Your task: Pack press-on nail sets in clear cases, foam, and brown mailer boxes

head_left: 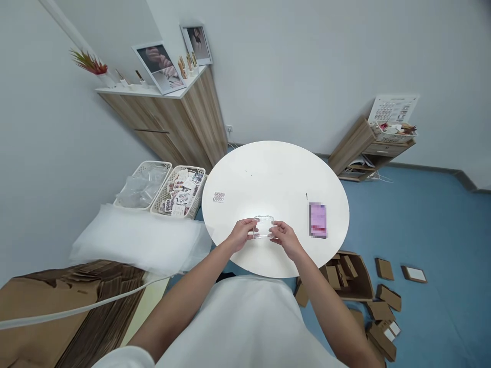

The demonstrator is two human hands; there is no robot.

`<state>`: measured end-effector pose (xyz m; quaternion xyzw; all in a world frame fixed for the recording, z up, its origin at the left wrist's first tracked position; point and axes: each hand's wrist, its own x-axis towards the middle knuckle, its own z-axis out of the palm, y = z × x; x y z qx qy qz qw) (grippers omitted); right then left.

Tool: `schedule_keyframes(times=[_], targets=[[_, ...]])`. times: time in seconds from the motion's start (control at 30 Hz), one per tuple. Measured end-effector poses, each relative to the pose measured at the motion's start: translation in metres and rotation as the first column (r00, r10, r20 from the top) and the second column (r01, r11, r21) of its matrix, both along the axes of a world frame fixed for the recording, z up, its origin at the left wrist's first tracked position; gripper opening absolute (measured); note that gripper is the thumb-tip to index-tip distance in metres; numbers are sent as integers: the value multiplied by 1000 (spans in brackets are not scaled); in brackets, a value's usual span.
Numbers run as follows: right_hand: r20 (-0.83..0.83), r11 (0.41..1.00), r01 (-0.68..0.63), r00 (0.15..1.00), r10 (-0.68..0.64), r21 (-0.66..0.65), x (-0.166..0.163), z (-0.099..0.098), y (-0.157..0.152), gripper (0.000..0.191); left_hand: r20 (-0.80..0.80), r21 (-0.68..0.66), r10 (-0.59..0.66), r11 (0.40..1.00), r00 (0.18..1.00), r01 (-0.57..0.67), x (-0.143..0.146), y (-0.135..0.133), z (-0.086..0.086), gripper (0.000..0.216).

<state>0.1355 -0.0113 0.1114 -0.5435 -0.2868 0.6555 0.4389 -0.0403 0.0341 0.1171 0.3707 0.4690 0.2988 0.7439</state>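
Observation:
Between my two hands is a small clear plastic box [264,226], held just above the front part of the round white table [272,168]. My left hand [244,232] grips its left edge, thumb and fingers closed around it. On the opposite edge, my right hand [284,236] pinches it in the same way. Whether anything lies inside the box I cannot tell. A small card with rows of oval pieces [219,197] lies on the table to the left. To the right is a pixelated pink and purple rectangle [318,220].
White baskets stand left of the table, one with plastic bags [143,184], another with printed packets [183,191]. White foam sheets [141,240] and flattened cardboard [76,306] lie below them. A carton [356,276] and several small brown boxes [384,269] are on the floor at right.

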Motion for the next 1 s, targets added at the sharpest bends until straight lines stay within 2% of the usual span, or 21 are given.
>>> schedule_keyframes(times=[0.07,0.17,0.23,0.37,0.47,0.57,0.6,0.67,0.7,0.77,0.83,0.87,0.93,1.0], targets=[[65,1000,5,998,-5,2,8,-6,4,35,-129,54,44,998,991,-38,9,-1,-4,34],[271,994,86,957,-101,67,15,-11,8,33,-387,228,210,965,898,-128,22,-5,-9,38],[417,983,114,894,-164,140,16,-10,11,31,-419,281,205,956,885,-88,31,-9,-10,40],[599,963,33,777,-192,266,6,-2,13,26,-175,167,55,986,983,-26,51,-12,-5,44],[696,924,-99,688,-205,370,-10,6,11,22,-6,60,49,997,999,-49,53,-8,-3,43],[741,869,-224,637,-213,442,-21,11,8,24,47,-22,78,997,996,-77,42,1,-4,40],[748,861,-222,619,-237,457,-22,12,8,24,63,-49,77,996,995,-74,37,5,-6,40],[742,874,-129,595,-310,469,-17,13,8,28,106,-95,48,995,993,-38,27,14,-8,38],[722,889,-48,605,-337,456,-13,13,8,31,128,-118,27,993,991,-12,23,18,-9,37],[629,934,91,716,-303,346,-4,13,9,41,168,-154,-26,987,985,52,17,24,-11,35],[457,976,126,868,-196,179,2,12,7,45,196,-167,-90,978,976,124,13,26,-12,34],[370,986,118,916,-153,118,3,12,6,46,202,-161,-127,974,971,161,12,26,-13,34],[259,992,113,958,-126,64,1,9,1,47,192,-109,-206,967,960,229,8,23,-15,37],[225,988,148,962,-155,48,-5,5,-4,48,118,4,-279,960,953,281,1,19,-17,44]])
